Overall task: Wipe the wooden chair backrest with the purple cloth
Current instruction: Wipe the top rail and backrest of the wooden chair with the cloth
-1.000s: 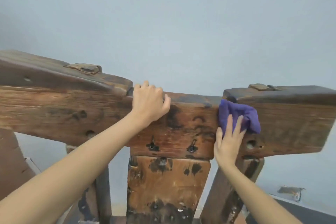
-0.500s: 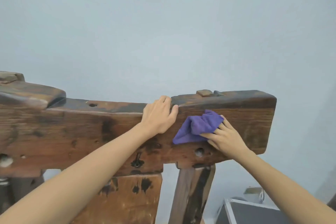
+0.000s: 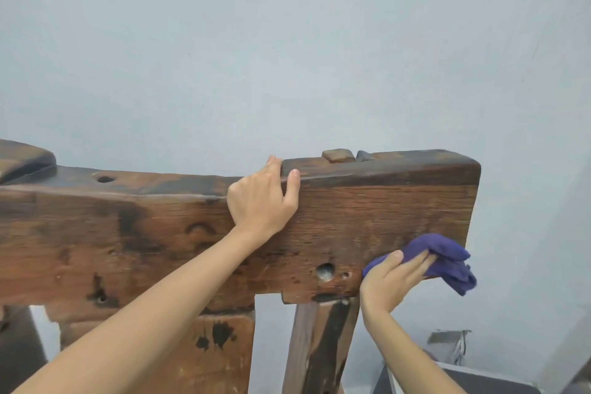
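Note:
The wooden chair backrest (image 3: 377, 221) is a thick, dark-stained rough beam running across the view, with knot holes and a raised right end. My left hand (image 3: 260, 198) grips its top edge near the step in the beam, fingers hooked over the back. My right hand (image 3: 395, 275) presses the purple cloth (image 3: 447, 256) flat against the lower right corner of the beam's front face. Part of the cloth hangs past the beam's right end.
A dark wooden post (image 3: 319, 345) and a wide splat (image 3: 220, 352) support the beam from below. A pale blue-grey wall (image 3: 287, 57) stands close behind. A dark box with a light rim (image 3: 479, 377) sits low at the right.
My right hand has slid the cloth right and down, from the beam's middle to its lower right corner. My left hand stays on the top edge. The view has shifted right.

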A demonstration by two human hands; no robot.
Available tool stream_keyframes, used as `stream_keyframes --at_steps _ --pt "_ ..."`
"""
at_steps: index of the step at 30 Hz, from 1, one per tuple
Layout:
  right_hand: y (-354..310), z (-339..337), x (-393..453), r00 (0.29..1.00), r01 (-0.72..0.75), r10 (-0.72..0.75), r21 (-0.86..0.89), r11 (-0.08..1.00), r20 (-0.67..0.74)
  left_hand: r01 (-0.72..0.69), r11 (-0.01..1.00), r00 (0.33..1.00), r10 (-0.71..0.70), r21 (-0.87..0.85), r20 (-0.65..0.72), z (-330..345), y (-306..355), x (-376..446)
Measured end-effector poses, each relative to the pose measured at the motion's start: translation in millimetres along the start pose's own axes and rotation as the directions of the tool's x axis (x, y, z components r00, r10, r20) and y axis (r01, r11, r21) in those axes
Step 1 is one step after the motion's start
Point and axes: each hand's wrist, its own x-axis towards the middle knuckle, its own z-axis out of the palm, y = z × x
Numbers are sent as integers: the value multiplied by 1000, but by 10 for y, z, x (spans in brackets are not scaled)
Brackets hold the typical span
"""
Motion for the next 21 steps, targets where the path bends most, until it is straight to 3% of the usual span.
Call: stream_keyframes --at_steps 3,5,6,8,10,11,12,13,15,18,21 --pt "64 126 -785 953 230 -202 -106 967 226 -1 1000 1000 1 14 -3 -14 7 -21" --pt "25 189 -1133 837 490 -417 -147 859 354 1 1000 1000 -1 24 -2 -16 2 -31" --pt "-31 232 -1187 728 635 -543 -114 764 418 2 1000 1000 -2 26 -3 -19 -2 -32" --pt "-220 317 -1080 397 878 -749 19 479 531 2 1000 1000 -2 27 1 -22 -8 -38" --pt "-444 380 -766 84 975 -845 131 179 529 10 1000 1000 -10 15 1 -24 -32 -37" --pt "-546 393 -567 -10 985 -865 155 79 502 15 1000 1000 -15 -5 -14 -33 -63 -35" --pt "-634 378 -357 -60 987 -880 157 16 470 10 1000 999 -10 -28 -32 -46 -96 -40" --pt "-692 347 -144 -73 991 -898 136 -15 434 -12 999 999 10 -49 -51 -62 -129 -53" --pt "-677 219 320 10 998 -931 50 30 364 -61 995 995 55 -74 -86 -84 -167 -84" --pt "-511 -91 986 322 946 -890 -140 292 322 -60 995 993 52 -79 -101 -59 -150 -99" --pt "-246 -277 1139 686 728 -697 -208 653 210 -48 998 996 45 -44 -71 4 -111 -91"
